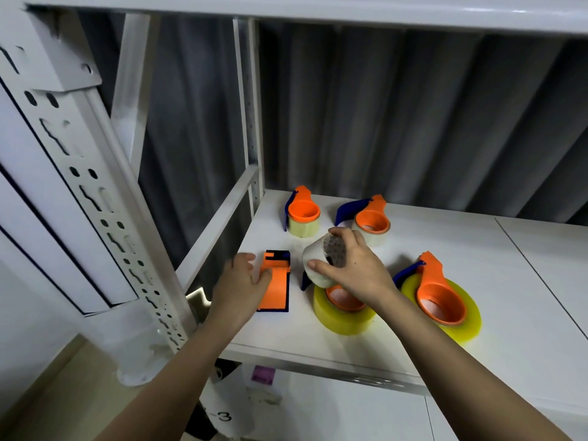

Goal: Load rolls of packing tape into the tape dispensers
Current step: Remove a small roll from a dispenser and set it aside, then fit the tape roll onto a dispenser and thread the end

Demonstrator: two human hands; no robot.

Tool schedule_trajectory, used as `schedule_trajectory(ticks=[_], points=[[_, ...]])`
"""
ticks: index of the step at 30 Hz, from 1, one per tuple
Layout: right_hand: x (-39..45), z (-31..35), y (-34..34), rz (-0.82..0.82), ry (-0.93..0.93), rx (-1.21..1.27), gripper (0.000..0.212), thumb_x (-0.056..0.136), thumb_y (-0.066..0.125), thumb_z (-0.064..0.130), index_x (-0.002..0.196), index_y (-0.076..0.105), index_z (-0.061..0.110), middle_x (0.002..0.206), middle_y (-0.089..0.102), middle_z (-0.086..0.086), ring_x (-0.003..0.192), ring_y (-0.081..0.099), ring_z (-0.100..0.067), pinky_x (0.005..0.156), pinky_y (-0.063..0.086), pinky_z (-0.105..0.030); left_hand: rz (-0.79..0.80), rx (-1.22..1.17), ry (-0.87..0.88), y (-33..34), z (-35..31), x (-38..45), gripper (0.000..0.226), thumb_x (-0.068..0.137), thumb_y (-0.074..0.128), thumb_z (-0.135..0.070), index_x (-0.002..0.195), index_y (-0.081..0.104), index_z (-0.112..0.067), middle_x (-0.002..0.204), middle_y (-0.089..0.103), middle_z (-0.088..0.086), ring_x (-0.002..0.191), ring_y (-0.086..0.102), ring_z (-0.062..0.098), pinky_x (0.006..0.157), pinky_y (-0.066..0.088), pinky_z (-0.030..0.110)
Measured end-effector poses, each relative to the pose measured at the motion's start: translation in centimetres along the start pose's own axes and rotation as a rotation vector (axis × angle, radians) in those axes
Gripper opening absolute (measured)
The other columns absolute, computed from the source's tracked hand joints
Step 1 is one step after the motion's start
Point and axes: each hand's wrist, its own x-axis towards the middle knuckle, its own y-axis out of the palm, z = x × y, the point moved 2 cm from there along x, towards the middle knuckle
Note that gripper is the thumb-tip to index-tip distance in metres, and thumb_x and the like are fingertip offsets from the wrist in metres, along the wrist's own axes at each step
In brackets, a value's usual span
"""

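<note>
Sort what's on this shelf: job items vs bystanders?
Job:
- clear tape roll, in right hand
- empty orange-and-blue plastic dispenser, under left hand
- four loaded orange dispensers

Bystanders:
- white metal shelf
- perforated upright
- grey curtain
- purple label

dim indoor light | soft shadows | wide-angle edge bending | slight blur
</note>
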Motion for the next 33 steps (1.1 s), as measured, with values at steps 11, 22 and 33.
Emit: schedule_trajectory(ticks=[11,22,33], points=[[2.9,-1.6,-4.7,-0.158,0.048,-0.248,0.069,0.076,0.061,0.064,0.135,0.043,0.032,0.133,0.045,-0.002,0.121,0.046,-0.026,0.09,0.048,-0.04,-0.085,0.727,0.491,3.3,-9.8,7.2,0.041,0.091,0.051,-0.038,0.126,0.045,-0.018,0.126,0.054,0.008,0.116,0.052,0.029,0.09,0.039,0.039],[2.7,-8.3,-10.5,-0.19,0.198,-0.475,0.065,0.078,0.06,0.056,0.135,0.044,0.028,0.129,0.045,-0.006,0.12,0.045,-0.03,0.089,0.046,-0.038,0.04,0.814,0.634,10.4,-16.2,8.6,0.047,0.089,0.052,-0.034,0.131,0.043,-0.015,0.129,0.052,0.012,0.118,0.051,0.033,0.092,0.038,0.04],[-1.1,-20.3,-18.7,-0.119,0.188,-0.513,0.074,0.079,0.062,0.059,0.141,0.036,0.028,0.137,0.04,-0.007,0.124,0.041,-0.029,0.096,0.044,-0.038,0.06,0.841,0.604,21.4,-24.4,4.1,0.044,0.09,0.051,-0.035,0.129,0.043,-0.015,0.127,0.053,0.011,0.115,0.052,0.03,0.089,0.039,0.037]])
